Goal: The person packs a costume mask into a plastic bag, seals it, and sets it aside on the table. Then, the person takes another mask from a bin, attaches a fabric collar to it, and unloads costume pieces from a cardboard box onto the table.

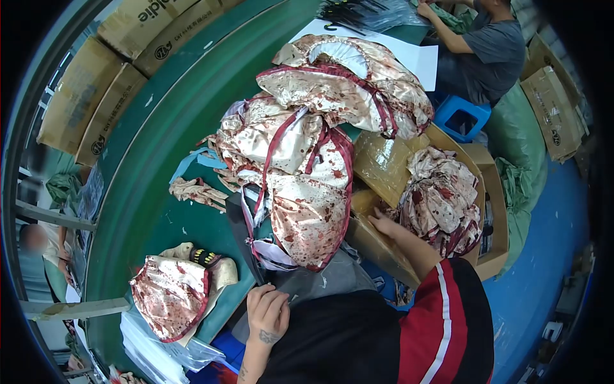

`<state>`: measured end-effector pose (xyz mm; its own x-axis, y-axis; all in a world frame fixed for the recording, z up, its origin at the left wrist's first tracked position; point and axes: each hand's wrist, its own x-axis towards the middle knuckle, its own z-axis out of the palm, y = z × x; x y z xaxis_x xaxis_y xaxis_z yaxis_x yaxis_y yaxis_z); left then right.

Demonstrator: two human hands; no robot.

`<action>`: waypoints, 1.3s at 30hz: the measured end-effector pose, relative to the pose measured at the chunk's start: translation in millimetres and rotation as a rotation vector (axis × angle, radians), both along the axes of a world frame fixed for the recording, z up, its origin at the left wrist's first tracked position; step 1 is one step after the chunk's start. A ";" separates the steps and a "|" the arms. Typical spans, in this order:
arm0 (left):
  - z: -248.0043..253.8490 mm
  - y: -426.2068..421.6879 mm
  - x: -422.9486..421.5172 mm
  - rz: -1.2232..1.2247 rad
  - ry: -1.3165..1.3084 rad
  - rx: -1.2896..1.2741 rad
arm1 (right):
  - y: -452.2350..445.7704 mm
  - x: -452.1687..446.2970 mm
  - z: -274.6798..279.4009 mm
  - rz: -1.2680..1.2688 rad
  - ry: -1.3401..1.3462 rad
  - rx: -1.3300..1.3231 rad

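A large pile of cream satin cloth (300, 185) with red splatters and dark red trim lies on the green table. My left hand (267, 313) is at the table's near edge, its fingers curled by a dark flat piece and grey clear plastic (332, 281); whether it grips anything is hidden. To the right, my right hand (384, 224) reaches over the flap of an open cardboard box (499, 243), fingers apart, with nothing visible in them. Bundled splattered cloth (441, 195) fills the box beside that hand.
A smaller splattered piece (169, 297) and a toothed mask-like item (204, 257) lie at left, above plastic bags (150, 352). A blue stool (462, 118) stands near a co-worker (495, 51) at upper right. Another person (54, 249) is at far left. Cartons (83, 89) line the upper left.
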<state>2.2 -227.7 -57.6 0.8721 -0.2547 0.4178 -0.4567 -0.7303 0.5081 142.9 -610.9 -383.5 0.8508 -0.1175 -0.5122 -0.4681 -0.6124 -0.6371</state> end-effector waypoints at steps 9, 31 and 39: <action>1.3 -6.1 6.2 -0.094 0.031 0.013 | 0.9 5.6 95.5 0.261 -0.003 -0.330; -5.8 1.8 -5.7 -0.149 0.085 -0.007 | -188.0 50.6 40.2 -0.413 -0.093 -0.596; -3.0 6.2 -5.9 -0.214 0.069 0.017 | -206.4 17.2 114.0 -0.547 -0.152 -0.362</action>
<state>-3.7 -221.5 -60.6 0.8235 -0.4439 0.3532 -0.5671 -0.6292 0.5315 160.0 -817.3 -269.5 0.6795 -0.6937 -0.2389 -0.6929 -0.4998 -0.5196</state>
